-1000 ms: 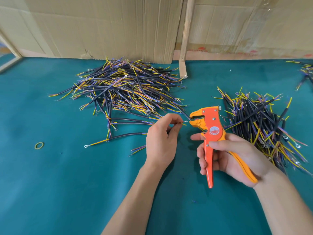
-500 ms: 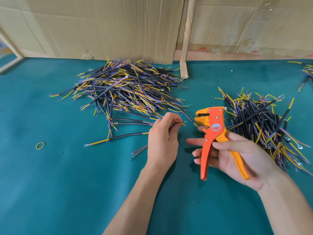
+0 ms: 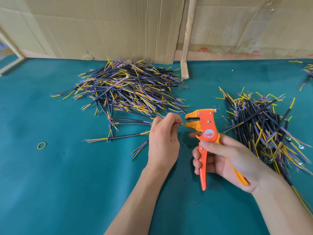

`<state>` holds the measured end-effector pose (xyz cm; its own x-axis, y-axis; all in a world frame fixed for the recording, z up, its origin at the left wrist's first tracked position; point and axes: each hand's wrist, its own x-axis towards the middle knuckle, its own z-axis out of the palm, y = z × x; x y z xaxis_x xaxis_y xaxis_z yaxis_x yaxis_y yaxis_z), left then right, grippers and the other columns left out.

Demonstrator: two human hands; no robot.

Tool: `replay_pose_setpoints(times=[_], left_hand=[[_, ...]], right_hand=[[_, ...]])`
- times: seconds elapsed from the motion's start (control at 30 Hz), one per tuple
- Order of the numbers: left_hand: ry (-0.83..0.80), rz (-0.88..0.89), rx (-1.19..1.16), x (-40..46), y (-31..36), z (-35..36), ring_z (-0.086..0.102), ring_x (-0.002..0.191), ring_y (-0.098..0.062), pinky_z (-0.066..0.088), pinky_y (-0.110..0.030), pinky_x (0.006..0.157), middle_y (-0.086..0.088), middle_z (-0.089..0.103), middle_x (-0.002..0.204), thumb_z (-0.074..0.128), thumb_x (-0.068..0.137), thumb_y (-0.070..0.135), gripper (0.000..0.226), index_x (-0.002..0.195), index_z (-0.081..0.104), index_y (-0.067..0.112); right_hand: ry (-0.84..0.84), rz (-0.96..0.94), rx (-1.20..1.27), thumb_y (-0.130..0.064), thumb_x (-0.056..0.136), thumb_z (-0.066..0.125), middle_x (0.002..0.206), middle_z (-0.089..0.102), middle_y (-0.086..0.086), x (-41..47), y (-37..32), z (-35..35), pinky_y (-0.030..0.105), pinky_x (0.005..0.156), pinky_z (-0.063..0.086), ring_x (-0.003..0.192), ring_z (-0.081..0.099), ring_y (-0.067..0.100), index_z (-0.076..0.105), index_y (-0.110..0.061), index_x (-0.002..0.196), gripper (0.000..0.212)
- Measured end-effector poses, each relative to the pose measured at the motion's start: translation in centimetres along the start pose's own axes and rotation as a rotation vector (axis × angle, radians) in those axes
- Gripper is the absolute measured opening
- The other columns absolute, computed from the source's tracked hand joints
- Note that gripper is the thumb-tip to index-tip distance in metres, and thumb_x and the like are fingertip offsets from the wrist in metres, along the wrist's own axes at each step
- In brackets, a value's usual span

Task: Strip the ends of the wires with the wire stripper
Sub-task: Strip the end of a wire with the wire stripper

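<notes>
The fingertips of the left hand are pressed together on a thin yellow wire end, whose tip pokes out just at the open mouth of the wire stripper; whether the tip is already between the tool's teeth cannot be told. The right hand is curled round the orange handles, thumb laid across the body, with the handles spread; a squeeze looks to be the next move.

The risks seem plain enough: so little wire shows past the pinch that the fingertips sit very near the mouth and could be nipped; a tip seated too shallow would slip out unstripped; one seated askew could have strands cut.

Outward, the rest of this wire trails behind the left hand across the teal table; one heap of wires lies beyond it, another pile beside the right hand; a yellow rubber band lies well apart.
</notes>
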<state>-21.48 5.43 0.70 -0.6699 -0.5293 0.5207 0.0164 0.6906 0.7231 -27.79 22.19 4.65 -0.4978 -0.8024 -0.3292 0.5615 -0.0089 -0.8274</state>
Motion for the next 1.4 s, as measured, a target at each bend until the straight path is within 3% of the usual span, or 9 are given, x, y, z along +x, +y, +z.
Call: replay_pose_setpoints(times=[0.2, 0.47, 0.6, 0.77, 0.9, 1.03, 1.17, 1.3, 1.4], left_hand=[[-0.004, 0.003, 0.015, 0.1, 0.2, -0.1, 0.051, 0.084, -0.020, 0.038, -0.012, 0.074, 0.011, 0.064, 0.085, 0.061, 0.093, -0.002, 0.019, 0.093, 0.063, 0.017], [0.001, 0.002, -0.009, 0.1, 0.2, 0.1, 0.053, 0.085, -0.020, 0.038, -0.010, 0.074, 0.014, 0.064, 0.085, 0.061, 0.094, -0.001, 0.018, 0.093, 0.062, 0.017], [0.005, -0.008, -0.058, 0.0, 0.2, 0.2, 0.057, 0.088, -0.021, 0.044, -0.021, 0.077, 0.013, 0.065, 0.086, 0.061, 0.093, -0.002, 0.021, 0.093, 0.060, 0.019], [0.035, -0.015, -0.070, -0.1, 0.2, 0.2, 0.057, 0.087, -0.021, 0.044, -0.021, 0.076, 0.011, 0.065, 0.085, 0.060, 0.093, 0.001, 0.026, 0.094, 0.056, 0.027], [0.009, -0.012, -0.089, 0.1, 0.2, 0.5, 0.058, 0.087, -0.024, 0.047, -0.032, 0.077, 0.013, 0.065, 0.085, 0.060, 0.093, 0.001, 0.019, 0.094, 0.060, 0.020], [0.040, -0.039, -0.085, 0.0, -0.2, 0.1, 0.058, 0.087, -0.021, 0.044, -0.024, 0.076, 0.015, 0.065, 0.086, 0.061, 0.094, 0.004, 0.018, 0.093, 0.061, 0.021], [0.048, -0.089, -0.098, 0.1, -0.2, 0.3, 0.060, 0.087, -0.018, 0.045, -0.029, 0.072, 0.017, 0.066, 0.091, 0.059, 0.095, 0.009, 0.016, 0.095, 0.063, 0.025], [0.090, -0.106, -0.123, 0.2, -0.3, 0.4, 0.064, 0.084, -0.017, 0.052, -0.040, 0.071, 0.015, 0.068, 0.085, 0.061, 0.094, 0.013, 0.016, 0.092, 0.064, 0.028], [0.114, -0.123, -0.108, 0.3, -0.2, 0.4, 0.064, 0.079, -0.011, 0.053, -0.037, 0.069, 0.014, 0.067, 0.080, 0.062, 0.092, 0.016, 0.011, 0.089, 0.066, 0.027]], right_hand=[[0.045, 0.001, -0.054, -0.019, 0.077, 0.081, 0.082, 0.059, 0.023, 0.1, 0.1, 0.1, 0.045, 0.062, 0.056, 0.067, 0.059, 0.036, 0.067, -0.003, 0.118, 0.046], [0.070, 0.006, -0.068, -0.017, 0.084, 0.079, 0.072, 0.053, 0.016, 0.2, 0.3, 0.0, 0.038, 0.052, 0.049, 0.057, 0.051, 0.029, 0.062, 0.003, 0.120, 0.044], [0.076, 0.008, -0.060, -0.019, 0.075, 0.088, 0.068, 0.047, 0.013, 0.3, 0.4, 0.1, 0.036, 0.048, 0.042, 0.052, 0.044, 0.025, 0.061, 0.005, 0.115, 0.054], [0.096, -0.028, -0.065, -0.025, 0.077, 0.086, 0.063, 0.042, 0.008, 0.5, 0.7, 0.5, 0.029, 0.042, 0.036, 0.045, 0.037, 0.020, 0.058, 0.006, 0.111, 0.054], [0.167, -0.080, -0.043, -0.033, 0.077, 0.076, 0.057, 0.036, 0.003, 1.1, 0.9, 0.8, 0.021, 0.038, 0.030, 0.037, 0.028, 0.014, 0.060, 0.005, 0.105, 0.050], [0.077, -0.092, 0.038, -0.017, 0.078, 0.081, 0.068, 0.051, 0.017, 0.7, 0.5, 0.7, 0.035, 0.046, 0.044, 0.049, 0.048, 0.027, 0.070, -0.005, 0.099, 0.027], [0.046, -0.070, 0.005, -0.013, 0.077, 0.077, 0.083, 0.059, 0.026, 0.3, 0.3, 0.1, 0.046, 0.061, 0.055, 0.068, 0.059, 0.038, 0.069, -0.002, 0.106, 0.032], [0.045, -0.059, -0.008, -0.009, 0.079, 0.074, 0.090, 0.062, 0.030, 0.2, 0.3, 0.0, 0.048, 0.066, 0.056, 0.073, 0.061, 0.041, 0.067, 0.001, 0.111, 0.034], [0.037, -0.064, -0.013, -0.009, 0.079, 0.074, 0.091, 0.062, 0.030, 0.1, 0.3, 0.0, 0.049, 0.067, 0.056, 0.074, 0.062, 0.041, 0.065, 0.003, 0.115, 0.039]])
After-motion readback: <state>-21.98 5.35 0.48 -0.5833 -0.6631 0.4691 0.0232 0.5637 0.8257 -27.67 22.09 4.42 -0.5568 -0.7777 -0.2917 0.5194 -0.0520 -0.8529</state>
